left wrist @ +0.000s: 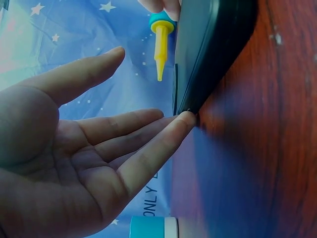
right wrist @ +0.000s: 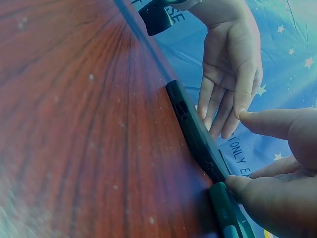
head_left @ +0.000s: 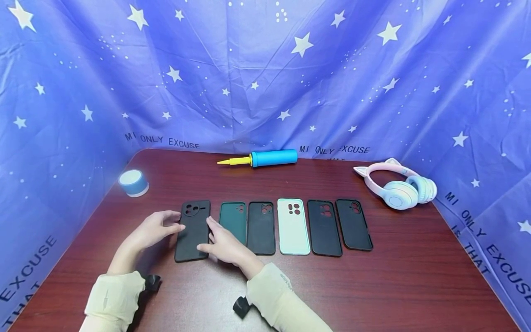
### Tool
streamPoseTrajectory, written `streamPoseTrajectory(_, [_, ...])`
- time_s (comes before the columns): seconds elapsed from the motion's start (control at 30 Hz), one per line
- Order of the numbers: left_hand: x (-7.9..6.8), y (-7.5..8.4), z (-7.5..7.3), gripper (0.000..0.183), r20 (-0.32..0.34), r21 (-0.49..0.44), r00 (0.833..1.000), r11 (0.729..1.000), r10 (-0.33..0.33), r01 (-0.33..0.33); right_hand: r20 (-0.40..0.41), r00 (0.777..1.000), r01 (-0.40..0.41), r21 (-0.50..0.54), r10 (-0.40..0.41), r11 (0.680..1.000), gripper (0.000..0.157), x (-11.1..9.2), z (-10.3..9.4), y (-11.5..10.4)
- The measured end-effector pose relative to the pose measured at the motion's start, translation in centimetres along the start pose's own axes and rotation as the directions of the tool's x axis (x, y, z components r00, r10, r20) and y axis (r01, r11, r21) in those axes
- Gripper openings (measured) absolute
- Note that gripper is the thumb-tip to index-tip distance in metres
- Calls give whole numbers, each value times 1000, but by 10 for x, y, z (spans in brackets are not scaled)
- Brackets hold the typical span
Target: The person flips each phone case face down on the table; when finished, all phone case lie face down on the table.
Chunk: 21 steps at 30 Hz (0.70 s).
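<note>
A black phone case (head_left: 191, 242) with a round camera opening lies at the left end of a row of cases, back side up. My left hand (head_left: 155, 230) touches its left edge with straight fingertips, while the thumb stands apart above it in the left wrist view. At the opposite edge, the fingers of my right hand (head_left: 226, 242) rest against the case, and the thumb reaches over its lower part. Close beside that hand lies a dark green phone case (head_left: 232, 222), partly hidden by it. The black case's edge (right wrist: 195, 131) shows low on the table in the right wrist view.
Rightward the row continues with a black case (head_left: 261, 230), a mint case (head_left: 294, 233) and two more black cases. A blue and yellow hand pump (head_left: 274, 158) lies behind, cat-ear headphones (head_left: 400, 193) at back right, a blue and white cylinder (head_left: 134, 184) at left.
</note>
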<state>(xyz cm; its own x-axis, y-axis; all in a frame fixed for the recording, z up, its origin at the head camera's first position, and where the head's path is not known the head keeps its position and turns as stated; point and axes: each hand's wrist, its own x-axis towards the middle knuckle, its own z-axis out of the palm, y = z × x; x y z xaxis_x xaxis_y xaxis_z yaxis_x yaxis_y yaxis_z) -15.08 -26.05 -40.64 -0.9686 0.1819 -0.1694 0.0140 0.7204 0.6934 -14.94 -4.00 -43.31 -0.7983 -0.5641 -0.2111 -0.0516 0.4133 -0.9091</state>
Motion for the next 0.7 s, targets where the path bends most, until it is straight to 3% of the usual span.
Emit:
streamPoseTrajectory(0.47, [1, 0, 1, 62, 4, -4, 1000, 1000, -9, 9, 4, 1000, -11, 24, 11, 1000, 77, 0, -2, -1])
streamPoseTrajectory(0.7, [3, 12, 7, 67, -55, 40, 998, 999, -8, 10, -4, 999, 39, 56, -38, 998, 74, -8, -18, 0])
